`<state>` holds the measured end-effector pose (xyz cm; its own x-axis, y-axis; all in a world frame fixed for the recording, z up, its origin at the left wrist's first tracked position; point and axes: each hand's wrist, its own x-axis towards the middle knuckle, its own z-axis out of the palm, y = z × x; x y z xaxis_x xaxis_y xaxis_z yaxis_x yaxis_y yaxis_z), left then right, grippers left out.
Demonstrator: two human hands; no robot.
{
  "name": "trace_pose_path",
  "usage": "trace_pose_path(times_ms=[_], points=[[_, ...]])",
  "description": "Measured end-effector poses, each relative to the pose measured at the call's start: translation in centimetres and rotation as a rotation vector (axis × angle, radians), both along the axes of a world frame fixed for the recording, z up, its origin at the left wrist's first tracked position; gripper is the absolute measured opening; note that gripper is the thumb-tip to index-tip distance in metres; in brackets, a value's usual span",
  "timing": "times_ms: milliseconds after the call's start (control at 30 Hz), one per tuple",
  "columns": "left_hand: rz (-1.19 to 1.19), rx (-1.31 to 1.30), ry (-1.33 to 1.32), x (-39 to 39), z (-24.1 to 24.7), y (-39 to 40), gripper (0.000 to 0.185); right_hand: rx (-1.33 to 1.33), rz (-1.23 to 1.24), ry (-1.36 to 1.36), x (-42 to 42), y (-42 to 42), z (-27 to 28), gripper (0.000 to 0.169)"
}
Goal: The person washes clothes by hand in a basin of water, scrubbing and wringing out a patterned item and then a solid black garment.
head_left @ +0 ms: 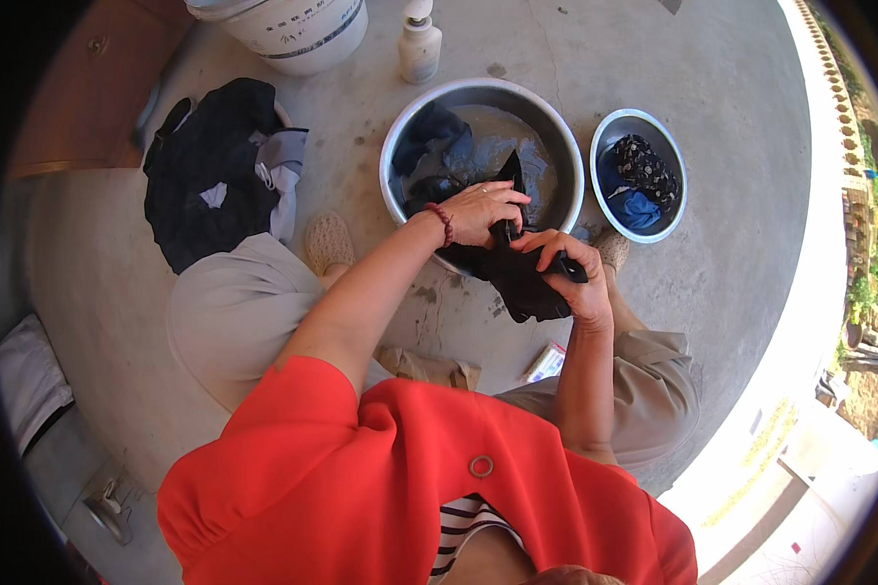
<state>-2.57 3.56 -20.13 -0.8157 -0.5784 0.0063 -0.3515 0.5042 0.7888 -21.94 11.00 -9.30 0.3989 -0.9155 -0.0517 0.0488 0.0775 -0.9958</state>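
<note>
My left hand (pixel 483 213), with a dark red bead bracelet at its wrist, grips part of a wet black garment (pixel 523 289) over the near side of a large metal basin (pixel 571 164). Bunched in the fingers of my right hand (pixel 574 270) is another part of that garment. Its lower end hangs outside the near rim. Murky water (pixel 516 131) lies in the basin. A dark blue cloth (pixel 432 135) sits partly in the water at the far left. Some black fabric under my left forearm is partly hidden.
A smaller metal basin (pixel 598 157) at the right holds a patterned black cloth (pixel 644 168) and a blue cloth (pixel 635 210). Dark clothes (pixel 208 175) are heaped at the left. Behind stand a white bucket (pixel 300 36) and a pump bottle (pixel 419 51). A packet (pixel 545 362) lies near my legs.
</note>
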Motion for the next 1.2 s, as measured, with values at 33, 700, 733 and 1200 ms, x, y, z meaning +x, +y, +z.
trace_pose_path(times_ms=[33,700,733,1200], points=[[0.042,0.000,0.088,0.4,-0.4,-0.5,0.038,0.048,-0.069,-0.035,-0.6,-0.1,0.2,0.024],[1.242,0.199,0.109,-4.8,-3.8,-1.3,0.037,0.615,-0.726,-0.326,5.8,-1.6,-9.6,0.039],[1.206,0.195,0.155,-5.5,-3.3,-0.5,0.034,0.593,-0.822,-0.310,5.4,-2.5,-10.3,0.037],[1.246,0.106,0.234,-5.0,-6.5,-1.9,0.040,0.663,-0.741,-0.303,4.9,-4.1,-12.5,0.023]])
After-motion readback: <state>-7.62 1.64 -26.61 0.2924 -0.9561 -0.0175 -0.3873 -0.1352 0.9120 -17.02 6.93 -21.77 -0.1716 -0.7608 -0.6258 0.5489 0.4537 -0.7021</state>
